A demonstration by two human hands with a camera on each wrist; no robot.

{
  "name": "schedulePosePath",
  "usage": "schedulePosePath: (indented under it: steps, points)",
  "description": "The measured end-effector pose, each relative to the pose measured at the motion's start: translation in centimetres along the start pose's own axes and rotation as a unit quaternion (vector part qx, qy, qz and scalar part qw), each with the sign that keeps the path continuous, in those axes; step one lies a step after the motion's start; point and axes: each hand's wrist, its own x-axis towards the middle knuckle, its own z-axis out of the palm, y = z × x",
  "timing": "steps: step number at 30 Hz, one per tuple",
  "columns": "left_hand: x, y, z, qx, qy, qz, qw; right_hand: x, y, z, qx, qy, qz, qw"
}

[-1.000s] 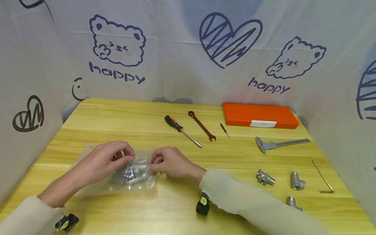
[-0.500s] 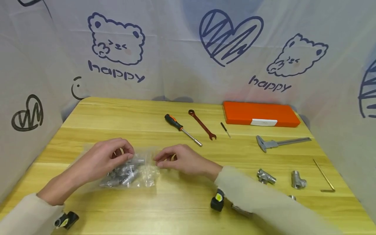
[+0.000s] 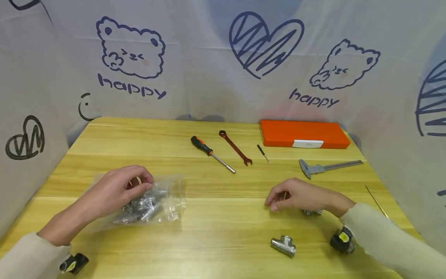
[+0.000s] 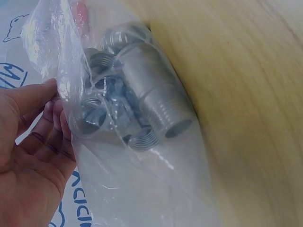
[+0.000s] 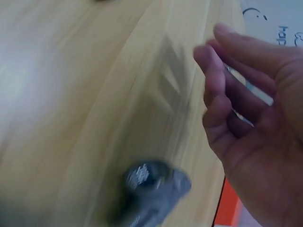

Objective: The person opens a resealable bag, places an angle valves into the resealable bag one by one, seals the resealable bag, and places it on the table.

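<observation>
My left hand (image 3: 120,192) pinches the upper edge of a clear plastic bag (image 3: 177,201) on the left of the table. Several threaded metal pipe fittings (image 4: 151,90) lie inside it, partly covered by the hand in the head view. Apart from the bag, my right hand (image 3: 306,197) hovers over the right half of the table, fingers loosely curled around nothing. A metal tee fitting (image 3: 283,246) lies nearer the front. Another fitting (image 3: 313,212) is mostly hidden beneath the right hand. The right wrist view shows a blurred fitting (image 5: 156,189) below the fingers.
Along the back lie a screwdriver (image 3: 212,154), a red wrench (image 3: 235,147), a small black screwdriver (image 3: 263,153) and an orange case (image 3: 303,133). A caliper (image 3: 329,168) and a brass-coloured hex key (image 3: 377,201), partly covered by the sleeve, are on the right.
My right hand has left the bag's right end and swung right across the table, uncovering the front tee fitting. The left hand stays on the bag.
</observation>
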Motion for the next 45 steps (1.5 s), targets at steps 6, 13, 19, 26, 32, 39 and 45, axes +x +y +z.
schedulePosePath:
  steps: [6,13,19,26,32,39,45]
  points:
    - [-0.1,-0.1,0.0,0.006,0.007,-0.001,1.0,-2.8,1.1,0.1,0.058,-0.088,-0.03,0.994]
    - [0.1,-0.3,0.2,0.009,0.01,-0.006,0.9999,-3.2,1.6,1.2,0.11,-0.14,-0.028,0.984]
    - [0.0,-0.4,0.2,0.011,0.011,-0.008,0.9998,-2.8,1.1,1.5,0.097,-0.164,-0.034,0.981]
    - [0.0,-0.4,0.3,0.008,0.014,-0.007,0.9998,-2.5,0.9,1.7,0.087,-0.17,-0.016,0.981]
    - [-0.1,-0.4,0.3,0.006,0.014,-0.006,0.9999,-1.1,0.5,1.5,0.054,-0.14,-0.037,0.988]
    - [-0.1,-0.4,0.3,0.007,0.011,-0.004,0.9999,3.4,-1.1,1.5,0.024,-0.043,-0.046,0.998]
    - [-0.1,-0.4,0.4,0.006,0.011,-0.002,0.9999,8.7,-4.3,3.2,0.048,0.034,-0.067,0.996]
